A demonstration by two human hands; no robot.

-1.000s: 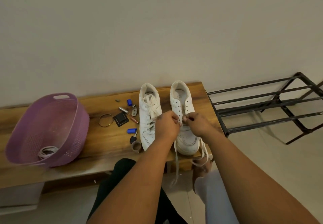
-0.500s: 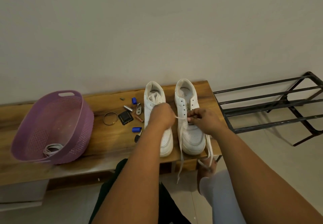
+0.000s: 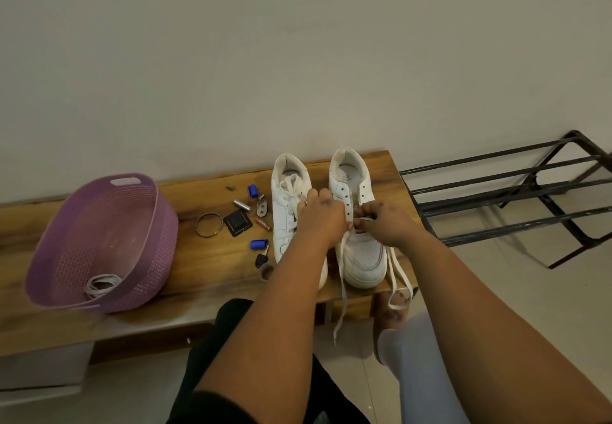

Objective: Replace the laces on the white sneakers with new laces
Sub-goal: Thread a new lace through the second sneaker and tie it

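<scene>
A wooden bench (image 3: pixel 205 268) stands against a plain wall. At frame centre, two white sneakers sit side by side: the left sneaker (image 3: pixel 288 211) laced, the right sneaker (image 3: pixel 361 251) partly laced. Over the right sneaker, the left hand (image 3: pixel 323 220) and right hand (image 3: pixel 385 221) nearly meet, each pinching the white lace (image 3: pixel 342 278), whose ends hang off the bench edge. At lower left, a purple basket (image 3: pixel 99 241) holds coiled laces (image 3: pixel 101 284).
</scene>
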